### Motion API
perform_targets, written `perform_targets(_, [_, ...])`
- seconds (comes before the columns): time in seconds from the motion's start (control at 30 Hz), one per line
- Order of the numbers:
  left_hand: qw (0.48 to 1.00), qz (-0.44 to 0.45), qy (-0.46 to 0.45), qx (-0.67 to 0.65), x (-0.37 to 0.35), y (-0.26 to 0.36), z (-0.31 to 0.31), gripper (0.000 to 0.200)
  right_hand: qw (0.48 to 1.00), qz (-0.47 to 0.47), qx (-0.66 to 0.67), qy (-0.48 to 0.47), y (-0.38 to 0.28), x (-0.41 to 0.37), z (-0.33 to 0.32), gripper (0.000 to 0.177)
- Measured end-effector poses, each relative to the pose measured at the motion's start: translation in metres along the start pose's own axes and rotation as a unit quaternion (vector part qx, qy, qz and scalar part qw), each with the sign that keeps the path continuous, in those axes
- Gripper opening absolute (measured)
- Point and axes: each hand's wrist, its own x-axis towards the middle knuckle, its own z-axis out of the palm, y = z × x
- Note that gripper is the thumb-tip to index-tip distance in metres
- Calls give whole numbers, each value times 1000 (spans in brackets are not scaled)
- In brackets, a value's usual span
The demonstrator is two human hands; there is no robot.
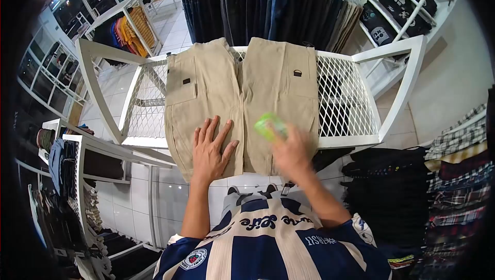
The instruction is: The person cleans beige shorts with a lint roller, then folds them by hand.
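Observation:
Beige cargo trousers (206,89) lie spread on a white wire-mesh table (356,120), one leg on each side and each with a pocket bearing a small dark label. My left hand (210,151) rests on the left leg near its lower end, fingers spread, palm down. In my right hand (293,151), over the other leg, is a small bright green object (269,125). Motion smears both, so its exact kind and whether it touches the cloth cannot be made out.
Beyond the table hangs a rail of dark trousers (258,12). White shelves with folded black clothes (397,12) stand at back right. Stacked plaid shirts (459,177) and a pile of black garments (384,197) are at right; more racks (80,177) line the left.

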Motion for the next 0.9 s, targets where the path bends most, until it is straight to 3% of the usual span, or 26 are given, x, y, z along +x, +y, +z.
perform_targets(0.03, [1000, -1, -1, -2, 1, 0, -1, 54, 994, 57, -95, 6, 28, 12, -11, 59])
perform_targets(0.1, [1000, -6, -10, -18, 0, 1, -4, 53, 975, 185, -108, 55, 77, 31, -31, 56])
perform_targets(0.13, [1000, -6, -9, -23, -3, 1, -3, 53, 975, 184, -113, 55, 76, 30, -34, 56])
perform_targets(0.2, [1000, -8, 15, -17, 1, 2, 0, 48, 980, 114, -77, 143, 72, 42, -49, 58])
perform_targets(0.27, [999, -21, 18, -31, 8, 5, -3, 43, 993, 12, 70, 96, 31, 39, -41, 54])
perform_targets(0.33, [998, -32, 28, -42, 16, 9, -4, 38, 989, -87, 121, -17, -7, 22, -14, 59])
perform_targets(0.37, [997, -45, 38, -56, 19, 10, -3, 35, 989, -88, 120, -15, -2, 26, -13, 59])
perform_targets(0.43, [994, -57, 54, -70, 25, 8, -2, 32, 995, 13, -19, -96, 27, 45, -15, 60])
perform_targets(0.5, [993, -31, 86, -74, 19, 5, 3, 31, 984, 142, -105, 9, 101, 72, -15, 60])
perform_targets(0.57, [992, -28, 100, -72, 23, 7, 3, 30, 974, 135, -141, 113, 117, 85, -23, 58])
perform_targets(0.6, [992, -29, 107, -65, 27, 7, 4, 27, 984, 138, -84, 79, 95, 93, -33, 56])
perform_targets(0.67, [992, -33, 107, -57, 29, 10, 7, 24, 998, 17, 46, 48, 41, 92, -26, 56])
perform_targets(0.73, [988, -45, 114, -93, 40, 11, 11, 19, 979, -143, 144, -25, 3, 81, 1, 53])
perform_targets(0.77, [988, -43, 118, -91, 41, 10, 12, 19, 979, -146, 144, -22, 7, 87, 4, 53])
perform_targets(0.83, [987, -27, 133, -88, 40, 9, 12, 21, 988, -97, 42, -113, 37, 109, 11, 53])
perform_targets(0.87, [985, -23, 140, -96, 39, 6, 16, 20, 997, -3, 71, -36, 65, 130, 12, 51])
perform_targets(0.9, [984, -24, 150, -98, 41, 6, 15, 20, 999, 33, -18, 5, 126, 157, 27, 51])
